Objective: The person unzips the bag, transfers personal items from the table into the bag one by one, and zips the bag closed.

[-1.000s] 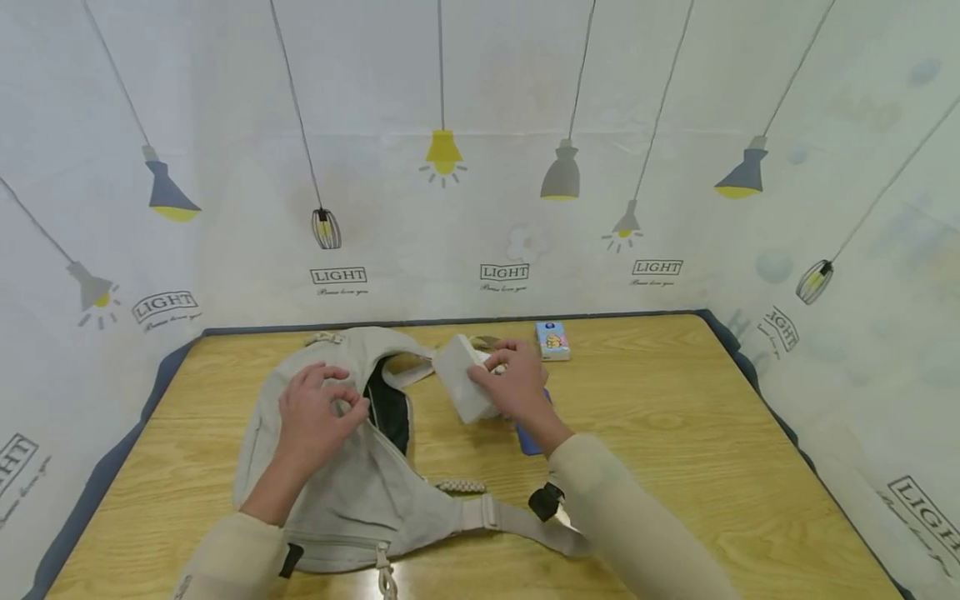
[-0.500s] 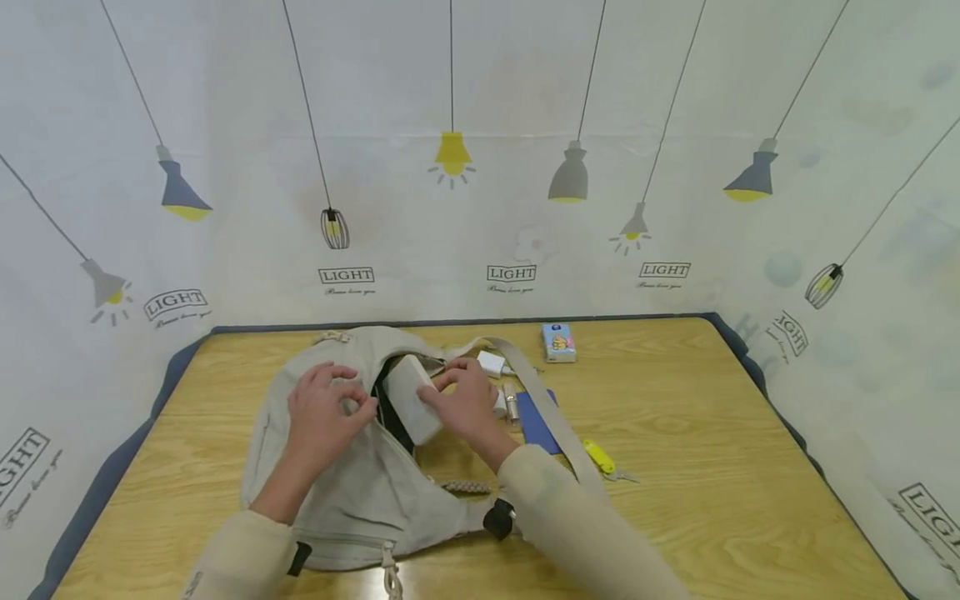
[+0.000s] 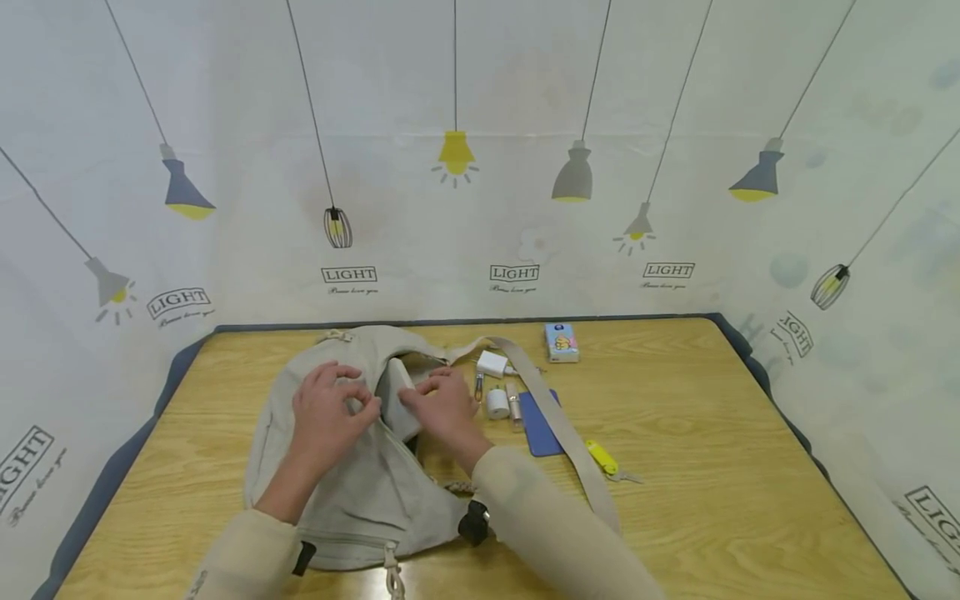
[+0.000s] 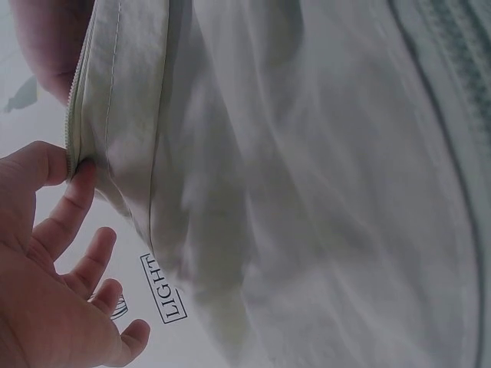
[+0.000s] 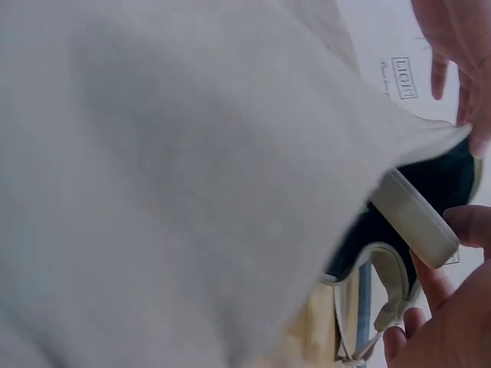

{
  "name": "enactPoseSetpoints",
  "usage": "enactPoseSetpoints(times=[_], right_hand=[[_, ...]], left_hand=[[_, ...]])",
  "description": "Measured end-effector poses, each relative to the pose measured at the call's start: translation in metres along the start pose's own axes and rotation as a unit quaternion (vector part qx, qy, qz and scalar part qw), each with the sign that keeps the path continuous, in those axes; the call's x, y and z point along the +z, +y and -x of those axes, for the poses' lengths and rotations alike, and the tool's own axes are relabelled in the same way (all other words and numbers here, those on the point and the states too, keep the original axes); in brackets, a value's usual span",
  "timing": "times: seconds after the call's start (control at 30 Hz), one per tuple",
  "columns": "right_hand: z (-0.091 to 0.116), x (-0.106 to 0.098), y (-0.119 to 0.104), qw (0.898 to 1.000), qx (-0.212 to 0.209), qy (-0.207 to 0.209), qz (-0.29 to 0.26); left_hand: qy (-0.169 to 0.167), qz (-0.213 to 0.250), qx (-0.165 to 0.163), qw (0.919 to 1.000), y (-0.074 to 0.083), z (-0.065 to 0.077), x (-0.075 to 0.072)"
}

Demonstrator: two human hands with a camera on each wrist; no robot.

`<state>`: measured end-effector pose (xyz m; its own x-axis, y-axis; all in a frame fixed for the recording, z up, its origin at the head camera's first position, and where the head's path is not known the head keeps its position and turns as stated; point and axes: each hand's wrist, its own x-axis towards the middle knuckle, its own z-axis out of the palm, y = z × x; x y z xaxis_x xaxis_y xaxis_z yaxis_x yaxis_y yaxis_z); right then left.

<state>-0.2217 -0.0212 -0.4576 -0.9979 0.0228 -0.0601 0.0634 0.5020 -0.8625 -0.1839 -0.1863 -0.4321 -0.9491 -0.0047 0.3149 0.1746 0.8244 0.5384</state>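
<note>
A light grey bag (image 3: 352,500) lies on the table at left with its zipped main opening facing right. My left hand (image 3: 330,421) pinches the edge of that opening between thumb and index finger, holding the fabric up, as the left wrist view shows at the zipper (image 4: 74,115). Its other fingers are spread. My right hand (image 3: 446,412) grips a white rectangular block with rounded edges (image 5: 418,222) between thumb and fingers. The block's far end is inside the bag's dark-lined opening (image 5: 449,180), hidden by the flap; its near end sticks out.
Right of the bag lie a white charger (image 3: 492,363), a round white plug (image 3: 497,404), a lipstick-like tube (image 3: 514,410) and a blue flat booklet (image 3: 538,423). A strap (image 3: 558,421) crosses the booklet. Farther out are a yellow key tag (image 3: 602,457) and a tissue pack (image 3: 562,342).
My right hand has carried the white block leftward from above the small items into the bag's opening. My left hand has kept its pinch on the opening's edge.
</note>
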Motion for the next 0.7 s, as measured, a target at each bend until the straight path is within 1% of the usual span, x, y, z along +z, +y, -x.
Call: enactPoseSetpoints(times=[0.17, 0.3, 0.47, 0.53, 0.63, 0.7], right_hand=[[0.002, 0.006, 0.003, 1.000, -0.018, 0.000, 0.019], [0.002, 0.007, 0.006, 0.997, -0.032, -0.021, 0.066], [0.003, 0.003, 0.002, 0.989, -0.042, -0.049, 0.133], [0.002, 0.001, 0.001, 0.984, -0.045, -0.063, 0.160], [0.000, -0.003, 0.001, 0.976, -0.051, -0.090, 0.193], [-0.002, -0.006, 0.001, 0.972, -0.058, -0.106, 0.203]], left_hand=[[0.002, 0.002, 0.003, 1.0000, 0.000, 0.000, 0.001], [0.000, 0.007, 0.001, 1.0000, 0.003, 0.000, 0.000], [-0.003, 0.008, -0.005, 0.9999, 0.005, 0.000, -0.001], [-0.003, 0.008, -0.006, 0.9999, 0.005, 0.000, -0.001], [-0.002, 0.006, -0.004, 1.0000, 0.005, 0.000, -0.001], [-0.005, 0.006, -0.006, 1.0000, 0.005, -0.001, -0.001]])
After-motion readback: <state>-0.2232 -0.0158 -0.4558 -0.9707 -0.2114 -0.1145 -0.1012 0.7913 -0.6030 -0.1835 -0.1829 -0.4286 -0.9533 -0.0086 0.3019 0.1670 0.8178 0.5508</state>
